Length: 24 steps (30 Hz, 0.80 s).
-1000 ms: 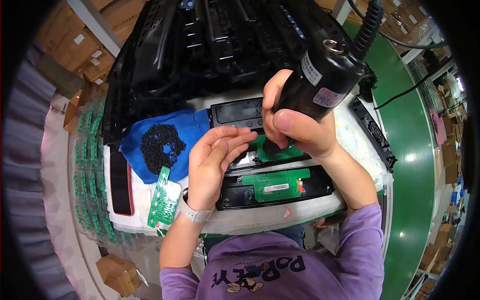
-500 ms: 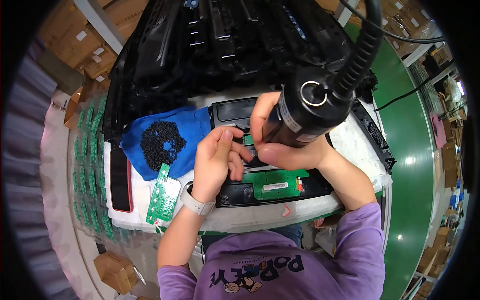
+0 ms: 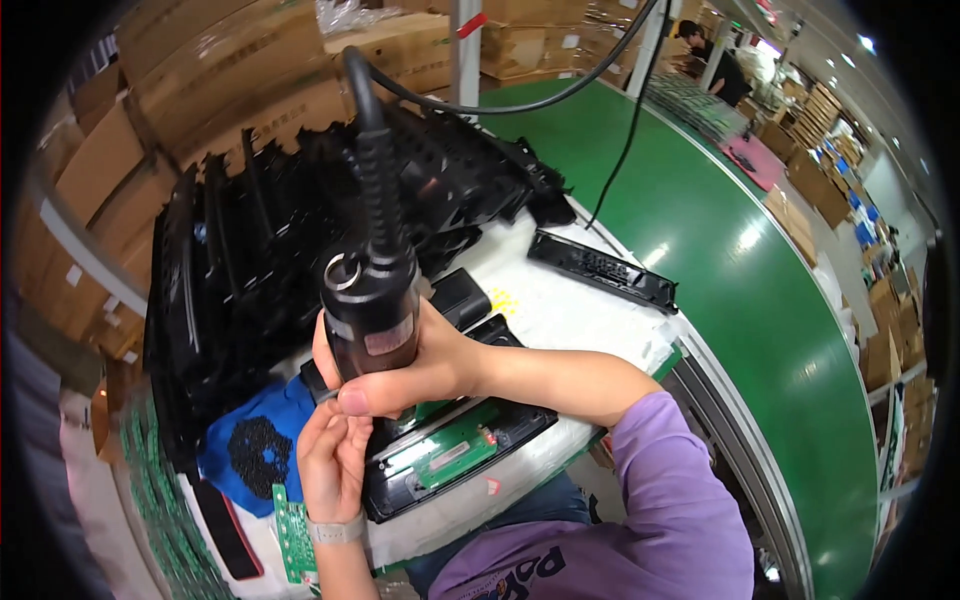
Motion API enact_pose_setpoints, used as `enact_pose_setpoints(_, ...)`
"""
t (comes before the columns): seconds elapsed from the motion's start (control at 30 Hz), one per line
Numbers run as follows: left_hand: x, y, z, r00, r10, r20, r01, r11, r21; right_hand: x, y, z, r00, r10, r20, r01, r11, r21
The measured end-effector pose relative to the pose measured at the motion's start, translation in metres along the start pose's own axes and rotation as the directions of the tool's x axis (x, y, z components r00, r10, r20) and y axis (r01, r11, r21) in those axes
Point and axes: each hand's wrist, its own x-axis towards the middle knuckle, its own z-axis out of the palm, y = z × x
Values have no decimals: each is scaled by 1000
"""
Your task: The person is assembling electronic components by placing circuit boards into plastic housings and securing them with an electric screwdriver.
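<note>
My right hand [image 3: 440, 365] is wrapped round a black electric screwdriver [image 3: 368, 325], which has a metal ring and a thick cable at its top. Below it, my left hand [image 3: 335, 455] has its fingertips pinched together close to the screwdriver's lower end; whatever they hold is too small to make out. Under and beside the hands lies a long black plastic housing [image 3: 385, 497] with a green circuit board [image 3: 458, 455] in it. To the left, a heap of small black screws [image 3: 258, 455] rests on a blue cloth [image 3: 222, 450].
Many black plastic housings [image 3: 260, 260] are stacked at the back left. A single black housing [image 3: 605, 272] lies near the table's right edge, beside a green conveyor belt [image 3: 700, 230]. A loose green circuit board [image 3: 293, 545] and a phone [image 3: 228, 530] lie at left. Cartons [image 3: 240, 70] stand behind.
The head view has swung to the right, so the table sits lower and further left. My left fingers have closed together near the screwdriver's lower end. My right hand still grips the screwdriver.
</note>
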Motion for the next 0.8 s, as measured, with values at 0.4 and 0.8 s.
enact_pose_setpoints(0.4,-3,-5,-5,985,112,133,-167,822,545,-3,-13,-9,999,-47,-14,48,985,165)
enact_pose_setpoints(0.8,-3,-4,-8,987,13,159,-39,986,161,-1,-15,-8,990,-130,-48,136,976,168)
